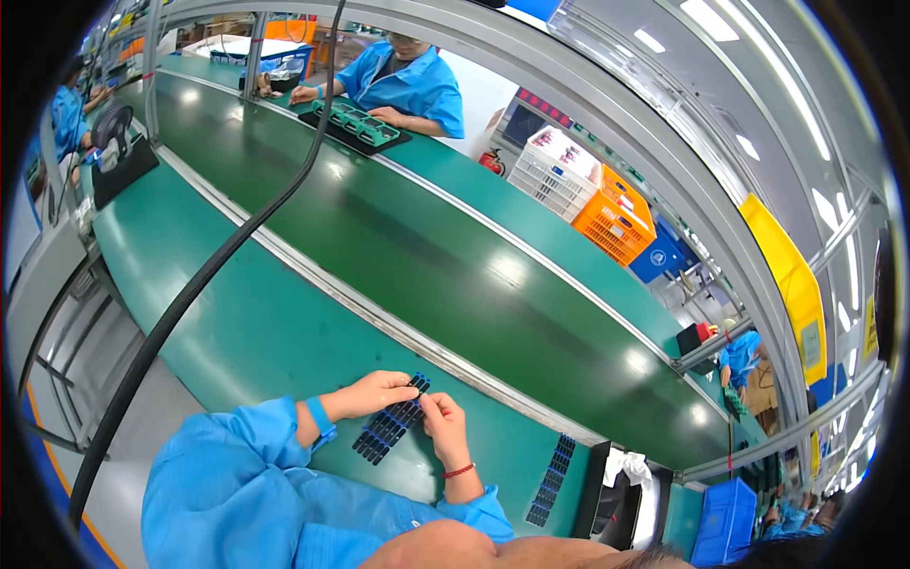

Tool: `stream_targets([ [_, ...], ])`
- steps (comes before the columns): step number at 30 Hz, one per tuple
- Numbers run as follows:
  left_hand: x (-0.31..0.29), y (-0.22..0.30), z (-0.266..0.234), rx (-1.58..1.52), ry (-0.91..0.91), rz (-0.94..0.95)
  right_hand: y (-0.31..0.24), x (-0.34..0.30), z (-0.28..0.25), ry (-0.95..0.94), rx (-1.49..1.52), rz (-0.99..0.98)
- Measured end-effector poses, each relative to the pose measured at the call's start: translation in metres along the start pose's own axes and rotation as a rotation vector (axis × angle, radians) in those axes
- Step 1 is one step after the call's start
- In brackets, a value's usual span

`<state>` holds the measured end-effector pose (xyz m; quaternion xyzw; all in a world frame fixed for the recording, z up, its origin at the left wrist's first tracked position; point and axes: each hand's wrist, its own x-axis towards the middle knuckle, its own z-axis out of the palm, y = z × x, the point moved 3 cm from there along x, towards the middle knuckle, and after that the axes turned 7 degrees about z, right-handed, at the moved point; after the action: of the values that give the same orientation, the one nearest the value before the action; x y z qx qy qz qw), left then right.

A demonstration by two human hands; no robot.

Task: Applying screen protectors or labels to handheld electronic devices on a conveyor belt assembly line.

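A dark panel of small black pieces in rows, with blue between them, is held at a slant low over the green bench. My left hand, with a blue band at its wrist, pinches the panel's far end. At the right edge of the same end, my right hand has its thumb and fingers pressed together on the panel; a red cord circles that wrist. Whatever small part lies under the fingertips is hidden. A second dark panel of the same look lies on the bench to the right of my right hand.
Beyond the bench runs a dark green conveyor belt with a metal rail. A black cable hangs across the left side. A black box with white paper and a blue bin stand right. A co-worker handles green boards opposite.
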<state>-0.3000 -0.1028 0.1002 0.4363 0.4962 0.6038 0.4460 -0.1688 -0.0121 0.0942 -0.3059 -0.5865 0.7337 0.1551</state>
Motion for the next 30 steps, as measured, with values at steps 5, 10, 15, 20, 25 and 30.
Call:
stream_targets([
  [5,0.002,-0.006,-0.004,0.012,0.0,0.012,0.0,0.002,-0.001,0.003,0.006,0.027],
  [10,0.001,-0.009,-0.002,0.052,0.02,0.046,0.003,-0.001,-0.001,0.014,0.003,0.023],
  [15,0.0,-0.016,-0.002,0.067,0.052,0.067,0.0,-0.003,0.002,0.012,0.004,0.032],
  [20,-0.003,-0.001,-0.016,-0.164,0.241,-0.034,-0.005,0.007,0.0,-0.007,0.123,0.048],
  [25,-0.014,0.018,-0.096,-0.242,0.429,0.054,-0.042,0.055,0.008,-0.099,0.083,0.16],
  [30,-0.035,0.022,-0.161,-0.393,0.669,0.177,-0.085,0.144,0.096,-0.263,0.05,0.189],
])
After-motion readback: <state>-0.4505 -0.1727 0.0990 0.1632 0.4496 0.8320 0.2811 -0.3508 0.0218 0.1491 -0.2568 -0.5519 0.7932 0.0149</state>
